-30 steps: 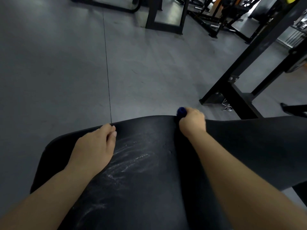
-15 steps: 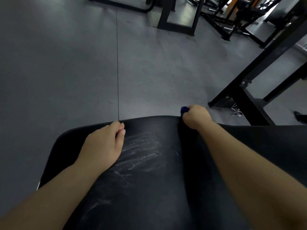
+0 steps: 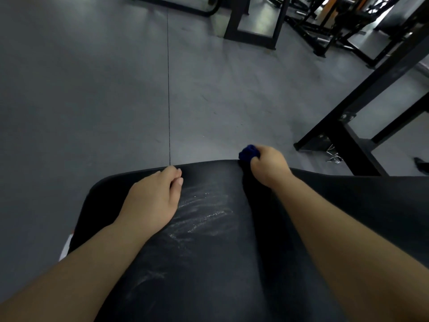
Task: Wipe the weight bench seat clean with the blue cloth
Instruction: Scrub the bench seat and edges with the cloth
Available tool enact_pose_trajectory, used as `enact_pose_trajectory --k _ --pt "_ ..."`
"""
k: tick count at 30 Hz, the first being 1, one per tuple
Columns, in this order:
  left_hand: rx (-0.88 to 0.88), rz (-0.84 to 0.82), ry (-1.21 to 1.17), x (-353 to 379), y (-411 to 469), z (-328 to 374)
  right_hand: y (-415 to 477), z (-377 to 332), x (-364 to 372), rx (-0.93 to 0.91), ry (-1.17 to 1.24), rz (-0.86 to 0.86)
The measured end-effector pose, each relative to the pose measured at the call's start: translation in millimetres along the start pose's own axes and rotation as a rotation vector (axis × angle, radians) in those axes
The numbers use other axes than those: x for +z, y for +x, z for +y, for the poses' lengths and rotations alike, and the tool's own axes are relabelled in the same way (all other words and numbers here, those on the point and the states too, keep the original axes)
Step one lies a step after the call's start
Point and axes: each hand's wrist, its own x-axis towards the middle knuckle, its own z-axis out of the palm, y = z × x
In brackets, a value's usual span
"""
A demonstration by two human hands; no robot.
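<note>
The black padded bench seat (image 3: 209, 263) fills the lower half of the view, with pale smeared streaks across its middle. My right hand (image 3: 269, 167) grips the bunched blue cloth (image 3: 248, 152) at the seat's far edge, by the dark seam between two pads. Only a small wad of the cloth shows past my fingers. My left hand (image 3: 153, 198) rests flat on the seat's left part, its fingers reaching the far edge beside the streaks.
Grey gym floor (image 3: 116, 89) lies beyond the seat. A black steel rack frame (image 3: 343, 135) stands on the right, with small metal clips (image 3: 333, 155) on the floor at its foot. More black machine frames (image 3: 253, 24) stand at the back.
Both hands stay where they were on the seat. The view has shifted slightly, so the rack on the right sits further right and lower.
</note>
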Motion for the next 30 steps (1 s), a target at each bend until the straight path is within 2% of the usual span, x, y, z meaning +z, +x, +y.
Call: enact_pose_trajectory --k 3,7,9,12,14,16,20,22,24,27,29,30 --pt "-0.006 0.011 -0.003 3 0 -1 -13 -23 26 -0.109 0.004 0.060" --pt "0.003 0.001 0.004 2 1 -2 -39 -49 40 -0.314 0.062 -0.033" --pt "0.013 -0.022 0.015 1 2 -3 -35 -32 30 -0.258 0.006 0.002" --pt "0.027 -0.046 0.015 0 3 -4 -33 1 16 0.021 -0.040 0.116" --pt "0.034 -0.045 0.022 -1 4 -5 -38 3 20 0.134 0.000 0.187" --pt "0.027 -0.058 0.028 -2 6 -5 -47 -16 35 0.109 0.046 0.223" --pt "-0.009 -0.093 0.020 -5 11 -6 -74 -56 64 -0.199 0.107 0.156" --pt "-0.006 -0.111 0.013 -5 11 -7 -73 -49 56 -0.273 0.074 0.118" --pt "0.017 -0.106 -0.005 -3 10 -9 -69 -27 43 -0.235 0.017 0.111" --pt "0.036 -0.081 0.001 -1 9 -10 -67 -5 34 0.002 -0.009 0.206" --pt "0.028 -0.075 0.005 -1 9 -10 -75 -18 44 0.077 0.032 0.255" --pt "0.025 -0.071 0.004 -1 9 -10 -80 -29 52 0.057 0.051 0.251"
